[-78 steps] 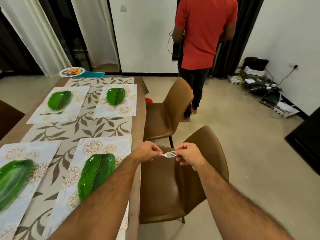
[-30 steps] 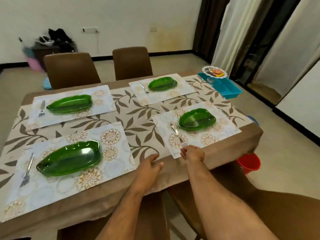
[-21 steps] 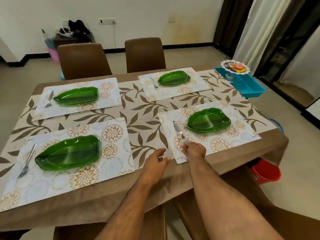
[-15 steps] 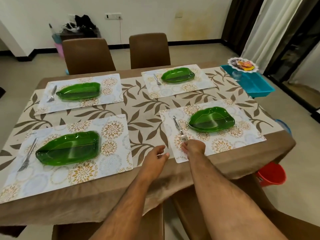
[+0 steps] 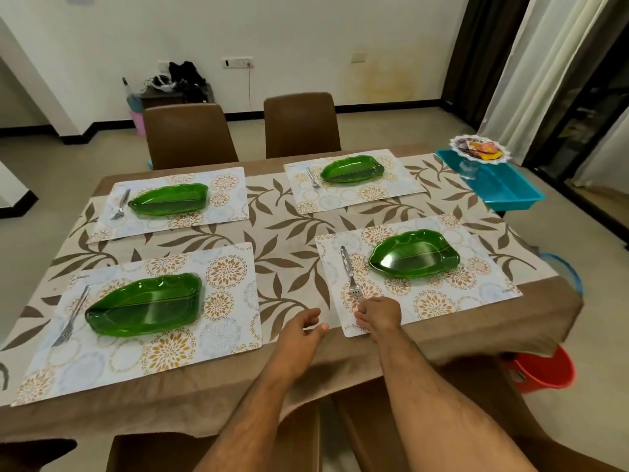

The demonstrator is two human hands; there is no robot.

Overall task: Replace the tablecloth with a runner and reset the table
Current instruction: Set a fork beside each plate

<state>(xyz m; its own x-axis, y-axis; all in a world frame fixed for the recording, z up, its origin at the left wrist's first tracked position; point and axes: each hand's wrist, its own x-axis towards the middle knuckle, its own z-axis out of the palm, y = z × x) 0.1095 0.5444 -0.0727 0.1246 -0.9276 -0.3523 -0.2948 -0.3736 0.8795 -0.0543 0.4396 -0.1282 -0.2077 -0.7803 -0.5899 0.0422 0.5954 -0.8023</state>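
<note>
A leaf-patterned runner (image 5: 289, 219) lies along the table over a brown cloth (image 5: 544, 301). Four floral placemats each carry a green leaf-shaped plate and a fork. On the near right placemat (image 5: 476, 287) a fork (image 5: 348, 267) lies flat to the left of its plate (image 5: 413, 253), tines toward me. My right hand (image 5: 379, 315) rests on that mat's near edge, its bunched fingertips touching the tines; whether they grip is unclear. My left hand (image 5: 301, 332) rests palm-down on the runner between the two near mats, fingers apart and holding nothing.
Two brown chairs (image 5: 190, 134) stand at the far side, and another sits under my arms. A blue tray (image 5: 503, 189) with a dish of snacks overhangs the far right corner. A red bucket (image 5: 541, 373) stands on the floor at the right.
Earlier both hands held the fork beside the chairs. Since then the fork has been laid on the near right placemat; in the last second my hands have barely moved.
</note>
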